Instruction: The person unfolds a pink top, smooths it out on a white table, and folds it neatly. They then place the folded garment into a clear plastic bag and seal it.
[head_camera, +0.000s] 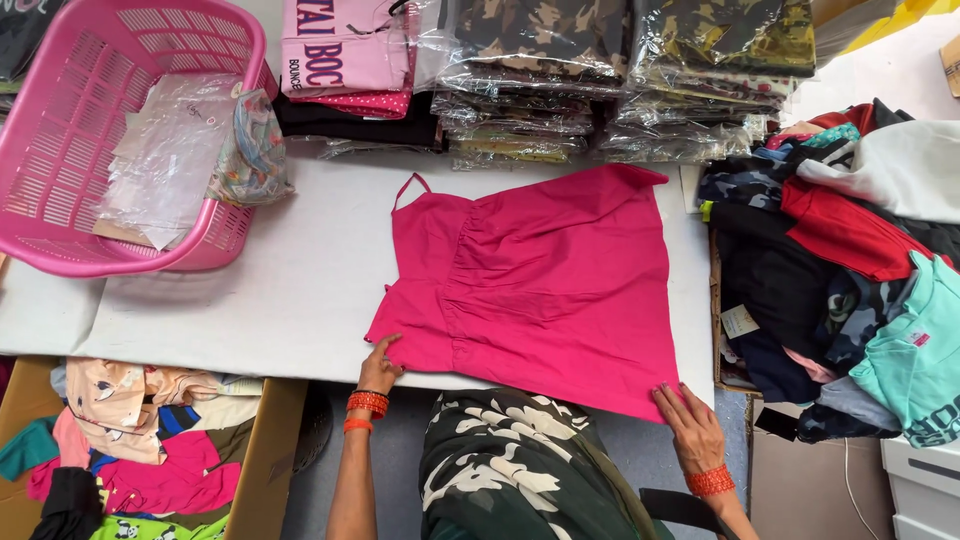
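A bright pink strappy dress (540, 280) lies flat on the white table (290, 290), its straps toward the left and its hem toward the right. My left hand (379, 366) rests with fingers spread on the dress's near edge by the bodice. My right hand (690, 425) presses on the near right corner of the hem, fingers apart. Both wrists wear orange-red bangles. Neither hand grips the cloth that I can see.
A pink plastic basket (60, 130) holding clear bags sits at the far left. Stacks of bagged folded garments (560, 80) line the back. A heap of loose clothes (850, 260) lies on the right. A cardboard box of clothes (140, 450) stands below left.
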